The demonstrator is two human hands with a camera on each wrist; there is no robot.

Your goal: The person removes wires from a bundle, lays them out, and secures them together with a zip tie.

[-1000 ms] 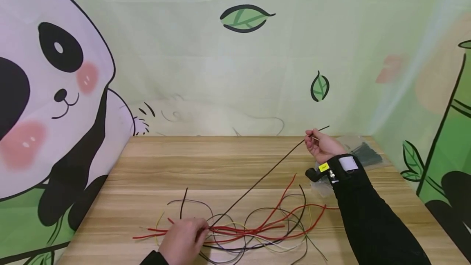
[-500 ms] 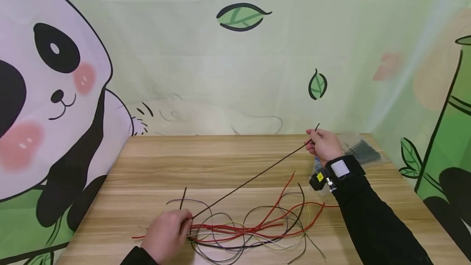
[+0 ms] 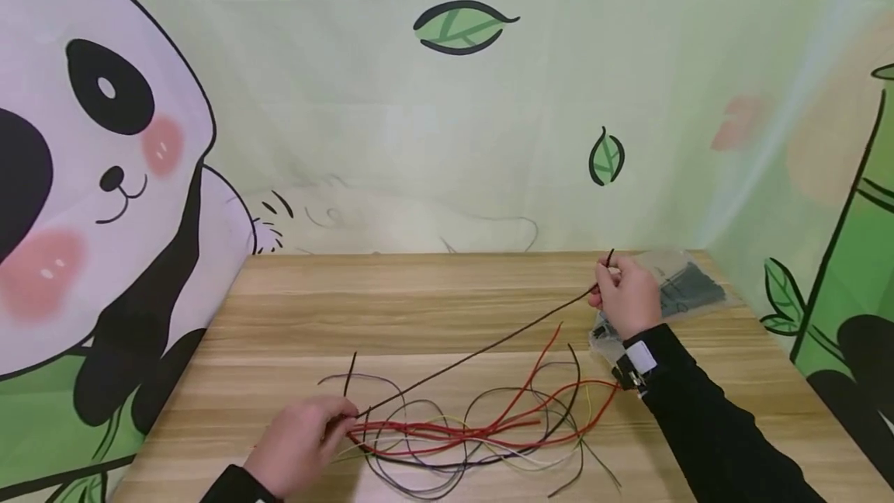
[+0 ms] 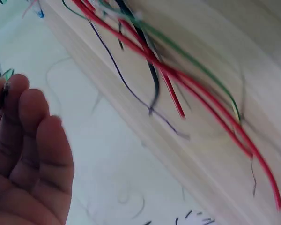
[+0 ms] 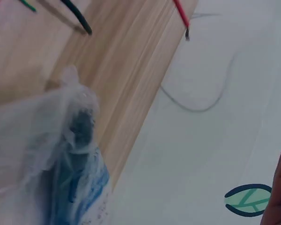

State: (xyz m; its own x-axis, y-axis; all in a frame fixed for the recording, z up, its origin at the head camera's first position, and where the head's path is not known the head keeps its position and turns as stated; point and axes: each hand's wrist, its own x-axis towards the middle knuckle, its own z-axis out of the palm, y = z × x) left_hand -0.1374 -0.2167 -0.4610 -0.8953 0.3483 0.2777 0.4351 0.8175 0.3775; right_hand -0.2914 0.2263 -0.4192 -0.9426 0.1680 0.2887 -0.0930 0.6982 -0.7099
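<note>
A dark wire (image 3: 475, 354) stretches nearly straight and slanted above the table, between both hands. Its lower left end is pinched by the left hand (image 3: 300, 441), thumb against fingertips. In the left wrist view the left hand (image 4: 33, 159) shows this pinch, with the other fingers bent alongside. The right hand (image 3: 632, 297) pinches the wire near its upper end, and a short tip sticks out above the fingers. Under the wire lies a loose tangle of red wires (image 3: 489, 431), black, yellow, white and grey ones. Only an edge of the right hand (image 5: 280, 190) appears in the right wrist view.
A clear plastic bag (image 3: 691, 289) with dark contents lies at the table's back right, partly behind the right hand. A short black wire end (image 3: 351, 373) sticks up beside the left hand. The wooden table (image 3: 335, 301) meets a printed panda backdrop (image 3: 349, 115).
The left hand has shifted left across the tangle, holding its wire end. The right hand has turned and come slightly right and down, so the wire slants less steeply.
</note>
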